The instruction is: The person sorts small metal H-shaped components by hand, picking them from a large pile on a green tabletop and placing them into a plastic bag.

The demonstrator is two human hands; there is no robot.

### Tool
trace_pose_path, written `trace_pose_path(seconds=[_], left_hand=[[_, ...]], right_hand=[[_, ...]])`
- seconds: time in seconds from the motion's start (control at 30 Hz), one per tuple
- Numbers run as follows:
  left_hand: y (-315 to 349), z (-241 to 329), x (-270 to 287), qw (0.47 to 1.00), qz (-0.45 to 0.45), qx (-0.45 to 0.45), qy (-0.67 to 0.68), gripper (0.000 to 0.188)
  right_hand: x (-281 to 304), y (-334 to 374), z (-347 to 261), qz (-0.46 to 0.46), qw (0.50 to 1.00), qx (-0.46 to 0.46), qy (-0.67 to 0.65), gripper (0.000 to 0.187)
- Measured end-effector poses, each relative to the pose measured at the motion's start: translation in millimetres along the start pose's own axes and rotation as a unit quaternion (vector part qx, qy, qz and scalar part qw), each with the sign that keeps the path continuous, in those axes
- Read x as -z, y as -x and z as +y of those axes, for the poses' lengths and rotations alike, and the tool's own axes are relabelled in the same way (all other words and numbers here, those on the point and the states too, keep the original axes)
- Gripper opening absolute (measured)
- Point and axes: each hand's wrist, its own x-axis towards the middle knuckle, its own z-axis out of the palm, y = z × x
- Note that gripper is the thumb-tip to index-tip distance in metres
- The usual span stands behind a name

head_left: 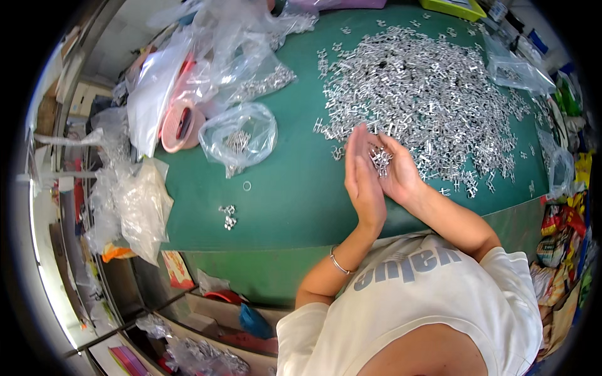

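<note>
Close together, both hands meet over the green table [288, 207], just at the near edge of a wide heap of small silver metal pieces [426, 94]. The right hand [403, 174] is curled into a cup, palm up, with a small cluster of the same pieces [380, 161] lying in it. The left hand [364, 178] stands flat beside it, fingers straight and side by side, its palm turned toward the right hand, so the cluster sits between the two. A bracelet [339, 262] circles the left wrist.

To the left of the hands, a little clump of metal bits [228, 217] lies on the table, with a thin pale ring [247, 185] near it. Farther back, an open clear bag [268, 128] contains more pieces, and a pink basket [174, 144] is just beside it. Behind these is a bigger clear bag [260, 62], also with pieces inside. A yellow tray [456, 8] stands at the far edge, beyond the heap.
</note>
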Motion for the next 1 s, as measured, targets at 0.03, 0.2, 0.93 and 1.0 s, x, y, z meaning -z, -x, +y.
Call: trace_pose_path(seconds=[0.03,0.2,0.93,1.0], left_hand=[[-1,1,-5,1.0,-0.007,-0.011,0.018,0.046],[-17,15,-8,0.999,-0.004,-0.045,-0.004,0.039],[-40,6,-24,0.848,-0.224,-0.092,-0.472,0.018],[-39,2,-50,0.845,-0.244,-0.122,-0.46,0.021]], right_hand=[[-2,4,-7,0.03,0.999,-0.007,-0.022,0.034],[10,7,-34,0.023,0.99,-0.042,-0.135,0.026],[44,31,-75,-0.081,0.991,-0.04,-0.098,0.029],[53,23,-79,-0.135,0.985,-0.022,-0.101,0.026]])
